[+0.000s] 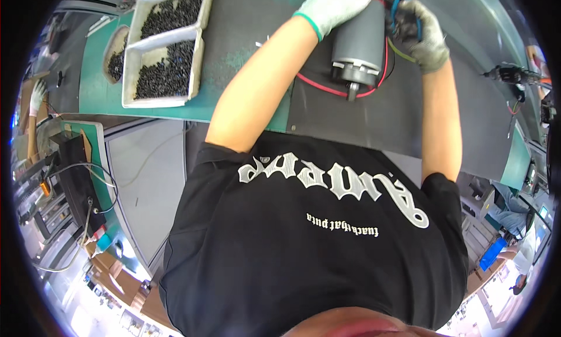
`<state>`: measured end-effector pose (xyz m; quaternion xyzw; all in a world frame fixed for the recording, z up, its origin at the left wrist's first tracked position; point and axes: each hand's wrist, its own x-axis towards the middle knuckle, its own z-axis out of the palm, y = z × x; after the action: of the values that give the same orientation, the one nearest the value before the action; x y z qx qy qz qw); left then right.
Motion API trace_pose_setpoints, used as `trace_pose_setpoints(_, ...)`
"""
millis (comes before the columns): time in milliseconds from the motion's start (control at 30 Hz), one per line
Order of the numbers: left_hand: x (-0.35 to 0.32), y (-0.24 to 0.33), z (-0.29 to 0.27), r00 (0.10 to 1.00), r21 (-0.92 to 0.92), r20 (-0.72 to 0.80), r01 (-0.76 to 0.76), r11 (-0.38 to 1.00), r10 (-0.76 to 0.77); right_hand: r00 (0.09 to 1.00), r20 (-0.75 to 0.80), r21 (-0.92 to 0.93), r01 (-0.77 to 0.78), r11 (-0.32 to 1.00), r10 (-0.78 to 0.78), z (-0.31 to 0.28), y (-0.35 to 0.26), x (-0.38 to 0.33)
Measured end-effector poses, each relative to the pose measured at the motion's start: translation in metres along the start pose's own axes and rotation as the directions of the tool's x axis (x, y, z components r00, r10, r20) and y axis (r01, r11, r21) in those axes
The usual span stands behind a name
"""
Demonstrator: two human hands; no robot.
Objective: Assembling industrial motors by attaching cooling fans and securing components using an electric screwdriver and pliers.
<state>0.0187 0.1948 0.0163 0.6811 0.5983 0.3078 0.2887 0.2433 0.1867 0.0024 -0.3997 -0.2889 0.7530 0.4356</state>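
Observation:
A dark grey cylindrical electric motor (pixel 359 40) lies on the bench mat, its silver end and short shaft towards me. My left hand (pixel 342 5), in a white glove with a teal cuff, rests over the motor's far end. Its fingers look curled at the top edge, and what they pinch is hidden. In a greyish, worn glove, my right hand (pixel 429 36) is closed around pliers (pixel 403 23) with blue and black handles, just right of the motor. The pliers' jaws cannot be made out. A red wire (pixel 320 87) loops round the motor's near end.
On the left, two white trays (pixel 194 74) hold many small black parts, with a smaller container (pixel 110 52) of them alongside. A black tool (pixel 509 74) sticks in from the right. Another person's gloved hand (pixel 37 97) shows far left. The bench edge runs before my body.

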Motion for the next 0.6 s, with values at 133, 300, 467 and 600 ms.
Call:
trace_pose_setpoints(133, -0.013, 0.025, -0.023, 0.998, -0.175, -0.05, 0.015, 0.985, -0.024, 0.983, -0.065, -0.166, 0.159, 0.973, -0.172, 0.056, -0.007, -0.037)
trace_pose_setpoints(300, -0.086, 0.039, -0.05, 0.958, -0.425, -0.209, -0.271, 0.864, 0.198, 0.855, 0.188, -0.521, 0.504, 0.689, -0.483, 0.087, 0.002, -0.14)
trace_pose_setpoints(467, -0.095, 0.063, -0.086, 0.923, -0.811, 0.076, -0.162, 0.562, 0.377, 0.708, 0.316, -0.6, 0.665, 0.445, -0.632, 0.114, 0.015, -0.176)
trace_pose_setpoints(600, -0.097, 0.061, -0.101, 0.847, -0.641, 0.035, -0.388, 0.662, 0.53, 0.799, 0.538, -0.781, 0.593, 0.198, -0.269, 0.123, -0.026, -0.195)
